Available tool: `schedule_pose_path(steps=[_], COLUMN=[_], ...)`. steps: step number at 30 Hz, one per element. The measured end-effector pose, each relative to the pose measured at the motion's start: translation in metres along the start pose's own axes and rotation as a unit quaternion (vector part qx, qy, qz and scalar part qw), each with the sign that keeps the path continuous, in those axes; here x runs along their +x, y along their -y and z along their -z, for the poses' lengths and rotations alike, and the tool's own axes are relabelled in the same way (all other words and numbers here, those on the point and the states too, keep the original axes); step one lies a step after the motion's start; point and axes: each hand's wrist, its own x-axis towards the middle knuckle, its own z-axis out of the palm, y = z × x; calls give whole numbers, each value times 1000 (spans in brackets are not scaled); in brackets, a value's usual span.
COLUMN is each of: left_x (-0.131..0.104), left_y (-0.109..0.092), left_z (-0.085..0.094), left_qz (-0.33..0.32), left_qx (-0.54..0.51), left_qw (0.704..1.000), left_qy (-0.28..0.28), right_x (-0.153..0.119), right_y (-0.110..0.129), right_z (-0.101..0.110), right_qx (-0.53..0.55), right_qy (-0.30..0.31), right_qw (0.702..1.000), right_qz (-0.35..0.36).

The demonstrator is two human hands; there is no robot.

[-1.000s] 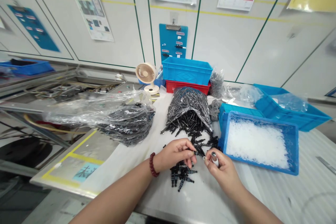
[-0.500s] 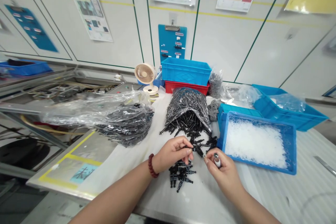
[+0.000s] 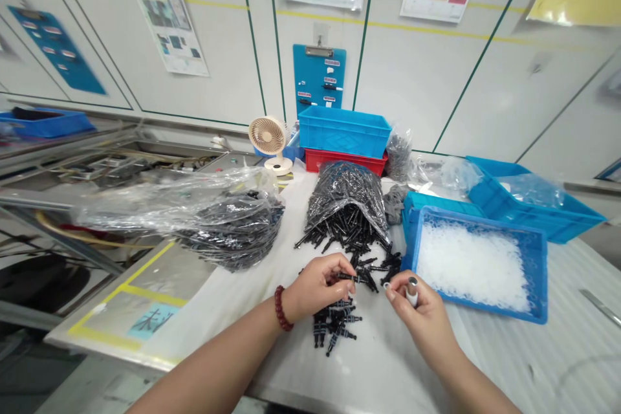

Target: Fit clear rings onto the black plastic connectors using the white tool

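Observation:
Between the thumb and fingers of my left hand [image 3: 324, 286] is a small black rod-shaped part [image 3: 348, 278], its end pointing right. My right hand [image 3: 423, 314] pinches a small whitish ring [image 3: 387, 285] at its fingertips. A white pen-like tool with a silver end [image 3: 412, 291] is also gripped in that hand. Below my left hand lies a pile of black parts with grey bands [image 3: 334, 326]. Loose black parts [image 3: 371, 265] spill from an open clear bag of black parts [image 3: 347, 191] just beyond my hands.
A blue tray [image 3: 538, 272] of whitish rings stands at the right, with turquoise bins [image 3: 557, 213] behind. At the left lies another bag of dark parts [image 3: 237, 233]. A small fan [image 3: 269, 139] and stacked blue and red bins [image 3: 344, 132] stand at the back.
My right hand has moved slightly right, away from my left, with the ring and tool in it. The black part in my left hand now shows more clearly.

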Motion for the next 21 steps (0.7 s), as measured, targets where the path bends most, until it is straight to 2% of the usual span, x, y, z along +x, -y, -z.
schedule_pose_path(steps=[2, 4, 7, 9, 11, 14, 17, 21], left_x=[0, 0, 0, -1, -1, -1, -1, -1], left_y=[1, 0, -1, -2, -2, -2, -2, 1], left_z=[0, 0, 0, 0, 0, 0, 0, -1], left_qz=[-5, -12, -28, -37, -43, -52, -60, -52], left_qx=[18, 37, 67, 83, 90, 99, 98, 75], left_qw=[1000, 999, 997, 996, 995, 993, 993, 996], left_qy=[-9, -15, -19, -19, -21, -27, -23, -20], right_x=[-2, -6, -8, -5, 2, 16, 27, 27], right_y=[1, 4, 8, 9, 5, -7, -16, -15], right_z=[6, 13, 24, 32, 43, 63, 77, 76], right_qx=[-20, -71, -188, -277, -364, -472, -501, -477], right_qy=[-38, -107, -232, -297, -333, -331, -268, -248], right_qw=[999, 988, 937, 893, 857, 816, 823, 838], right_qz=[28, 83, 184, 195, 149, 42, -23, -97])
